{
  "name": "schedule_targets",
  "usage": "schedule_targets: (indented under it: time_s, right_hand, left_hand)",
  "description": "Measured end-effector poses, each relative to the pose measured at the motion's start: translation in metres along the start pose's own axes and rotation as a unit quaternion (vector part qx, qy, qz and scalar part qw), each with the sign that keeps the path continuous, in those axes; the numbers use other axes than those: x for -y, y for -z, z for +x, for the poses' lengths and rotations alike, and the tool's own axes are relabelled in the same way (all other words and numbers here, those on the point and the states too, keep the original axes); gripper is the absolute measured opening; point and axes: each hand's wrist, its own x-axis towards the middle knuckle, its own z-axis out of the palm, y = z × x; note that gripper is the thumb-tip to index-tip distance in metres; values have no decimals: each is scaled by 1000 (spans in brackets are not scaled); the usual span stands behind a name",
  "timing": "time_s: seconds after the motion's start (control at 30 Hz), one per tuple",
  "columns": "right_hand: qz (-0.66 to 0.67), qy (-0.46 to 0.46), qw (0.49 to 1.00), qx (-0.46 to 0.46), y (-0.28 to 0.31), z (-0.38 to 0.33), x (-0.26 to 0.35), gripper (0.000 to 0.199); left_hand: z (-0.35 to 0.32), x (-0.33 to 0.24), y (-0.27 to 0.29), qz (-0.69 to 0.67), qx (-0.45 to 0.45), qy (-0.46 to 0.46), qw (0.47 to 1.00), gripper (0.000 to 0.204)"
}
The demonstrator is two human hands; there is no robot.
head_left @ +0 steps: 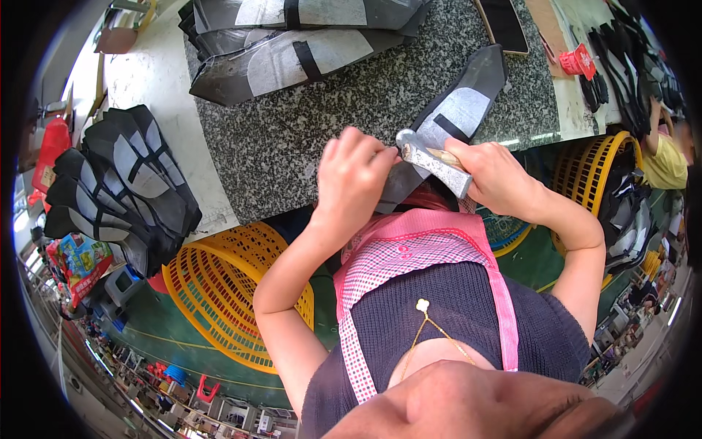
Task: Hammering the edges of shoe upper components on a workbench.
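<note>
A metal hammer [441,167] is in my right hand [501,179], its fingers wrapped round the wooden handle near the head. The hammer head lies over a dark shoe-upper piece [472,107], which has a light grey patch and a black strip across it. This piece lies slantwise near the stone slab's front edge. Just left of the hammer head is my left hand [352,172], its fingers curled in and slightly blurred. Its fingertips close by a dark bit beside the hammer; what they pinch is hidden.
Stacks of similar pieces lie at the back of the speckled stone slab [278,157] and on the left [131,172]. A phone [502,25] and a red container [578,61] are at the back right. Yellow baskets [241,293] stand below the table; another person [665,157] is far right.
</note>
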Motion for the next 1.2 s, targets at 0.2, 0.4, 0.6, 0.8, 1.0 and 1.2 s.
schedule_targets:
  time_s: [0.2, 0.4, 0.6, 0.8, 1.0, 1.2]
  right_hand:
    - [60, 17, 995, -73, 11, 10, -1, 18]
    - [17, 0, 1000, 16, -8, 5, 6, 16]
    - [79, 17, 995, -66, 4, 10, 10, 15]
    - [43, 22, 999, 1, -13, 7, 8, 18]
    - [81, 46, 995, -38, -7, 8, 16, 17]
    - [73, -8, 995, 66, -12, 16, 21, 16]
  left_hand:
    - [-13, 0, -1, -7, 14, 34, 999, 16]
    - [-17, 12, 1, -48, -12, 39, 998, 17]
    - [-33, -1, 6, 52, -8, 2, 999, 18]
    - [-37, 10, 8, -77, -53, 120, 988, 17]
    - [-50, 2, 4, 5, -55, 63, 996, 19]
    - [-55, 4, 4, 2, -99, 136, 986, 21]
